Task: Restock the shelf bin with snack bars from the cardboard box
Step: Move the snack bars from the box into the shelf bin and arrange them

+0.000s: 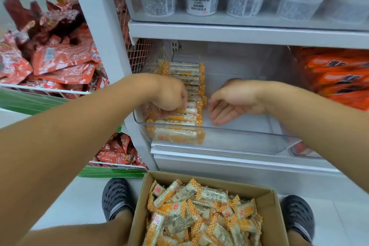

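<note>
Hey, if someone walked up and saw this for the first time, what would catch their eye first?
Probably the two hands reaching into the clear shelf bin: the left hand fingers the neat row of snack bars on the bin's left side, while the right hand rests open over the bare right half. Next, the cardboard box on the floor below, heaped with loose orange-checked bars between two dark shoes.
</note>
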`<state>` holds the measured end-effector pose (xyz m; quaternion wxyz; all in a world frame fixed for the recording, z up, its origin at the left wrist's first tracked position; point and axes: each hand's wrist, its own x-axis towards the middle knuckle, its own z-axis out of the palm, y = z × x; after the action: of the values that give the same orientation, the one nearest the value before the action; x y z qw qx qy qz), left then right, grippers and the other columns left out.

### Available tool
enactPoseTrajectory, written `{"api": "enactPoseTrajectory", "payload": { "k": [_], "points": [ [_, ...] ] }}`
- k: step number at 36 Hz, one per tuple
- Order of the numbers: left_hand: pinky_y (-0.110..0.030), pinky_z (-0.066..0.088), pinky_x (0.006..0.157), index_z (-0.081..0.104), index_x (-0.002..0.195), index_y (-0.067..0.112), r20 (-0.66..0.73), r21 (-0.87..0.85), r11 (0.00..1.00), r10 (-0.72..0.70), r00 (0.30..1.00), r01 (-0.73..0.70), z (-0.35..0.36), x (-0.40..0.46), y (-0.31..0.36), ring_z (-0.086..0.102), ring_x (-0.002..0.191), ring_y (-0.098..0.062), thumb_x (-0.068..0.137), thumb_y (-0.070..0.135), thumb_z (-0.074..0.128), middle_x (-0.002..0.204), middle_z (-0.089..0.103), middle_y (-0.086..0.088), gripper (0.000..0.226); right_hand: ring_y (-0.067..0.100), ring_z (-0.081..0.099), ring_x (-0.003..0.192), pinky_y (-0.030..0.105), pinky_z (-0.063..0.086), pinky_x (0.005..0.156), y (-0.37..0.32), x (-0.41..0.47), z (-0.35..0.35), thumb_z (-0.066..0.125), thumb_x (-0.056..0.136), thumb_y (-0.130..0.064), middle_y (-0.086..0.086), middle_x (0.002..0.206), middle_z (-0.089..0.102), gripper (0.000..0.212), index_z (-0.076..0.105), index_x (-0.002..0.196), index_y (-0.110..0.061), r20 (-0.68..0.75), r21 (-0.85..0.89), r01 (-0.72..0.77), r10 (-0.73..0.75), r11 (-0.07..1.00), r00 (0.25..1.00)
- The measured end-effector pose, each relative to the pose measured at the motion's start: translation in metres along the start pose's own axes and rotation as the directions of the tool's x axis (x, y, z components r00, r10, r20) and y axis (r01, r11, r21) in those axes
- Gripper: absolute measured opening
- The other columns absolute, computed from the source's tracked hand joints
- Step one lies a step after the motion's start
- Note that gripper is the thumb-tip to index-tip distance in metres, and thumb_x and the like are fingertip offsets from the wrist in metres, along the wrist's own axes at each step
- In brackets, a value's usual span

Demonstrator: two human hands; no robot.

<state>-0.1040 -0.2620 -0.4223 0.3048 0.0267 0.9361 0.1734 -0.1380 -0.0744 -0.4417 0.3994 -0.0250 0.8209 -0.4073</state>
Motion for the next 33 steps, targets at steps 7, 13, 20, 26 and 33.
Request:
{"api": "enactPoseTrajectory", "payload": {
  "k": [7,13,20,26,33],
  "points": [
    [-0.018,0.042,0.058,0.068,0.082,0.016,-0.669,-0.103,0.851,0.324,0.668,-0.516,0.071,-0.039,0.034,0.053,0.056,0.001,0.093,0.026,0.065,0.068,0.061,0.009,0.015,0.019,0.062,0.055,0.030,0.048,0.052,0.073,-0.085,0.020,0.065,0.092,-0.019,0.011,0.067,0.066,0.017,0.069,0.079,-0.010,-0.620,-0.283,0.644,-0.648,0.711,0.442],
    [-0.029,0.045,0.061,0.064,0.081,0.021,-0.542,-0.080,0.888,0.343,0.767,-0.453,0.238,-0.030,0.045,0.059,0.066,-0.012,0.091,0.033,0.063,0.065,0.059,0.010,0.015,0.005,0.049,0.055,0.031,0.036,0.058,0.228,-0.060,0.118,0.060,0.094,-0.025,-0.006,0.057,0.055,0.028,0.058,0.067,-0.019,-0.674,-0.188,0.281,-0.332,0.941,0.660],
    [-0.040,0.041,0.105,0.050,0.138,0.020,-0.079,-0.077,0.995,0.065,0.995,-0.071,0.401,-0.011,-0.003,0.050,0.126,-0.024,0.091,0.045,0.062,0.142,0.048,-0.004,0.055,0.028,0.064,0.092,0.041,0.057,0.076,0.356,-0.017,0.178,0.064,0.057,-0.074,0.010,0.105,0.066,0.071,0.060,0.099,-0.016,-0.323,-0.298,-0.225,0.124,0.928,0.938],
    [-0.039,0.052,0.085,0.058,0.116,0.021,-0.079,-0.215,0.976,0.012,0.997,-0.029,0.428,0.012,-0.015,0.059,0.099,-0.021,0.075,0.050,0.081,0.116,0.060,-0.002,0.055,0.023,0.057,0.082,0.034,0.044,0.063,0.352,-0.004,0.180,0.079,0.079,-0.046,0.000,0.077,0.053,0.043,0.051,0.076,-0.015,-0.299,-0.310,-0.197,0.101,0.930,0.949],
    [-0.034,0.046,0.072,0.049,0.110,0.025,-0.054,-0.290,0.957,0.004,0.999,-0.019,0.419,0.012,-0.014,0.055,0.093,-0.019,0.062,0.040,0.093,0.110,0.050,0.004,0.067,0.020,0.036,0.057,0.032,0.028,0.056,0.360,-0.008,0.162,0.068,0.092,-0.025,0.008,0.065,0.039,0.025,0.058,0.076,-0.009,-0.309,-0.128,-0.052,0.010,0.990,0.951]
  ]
}}
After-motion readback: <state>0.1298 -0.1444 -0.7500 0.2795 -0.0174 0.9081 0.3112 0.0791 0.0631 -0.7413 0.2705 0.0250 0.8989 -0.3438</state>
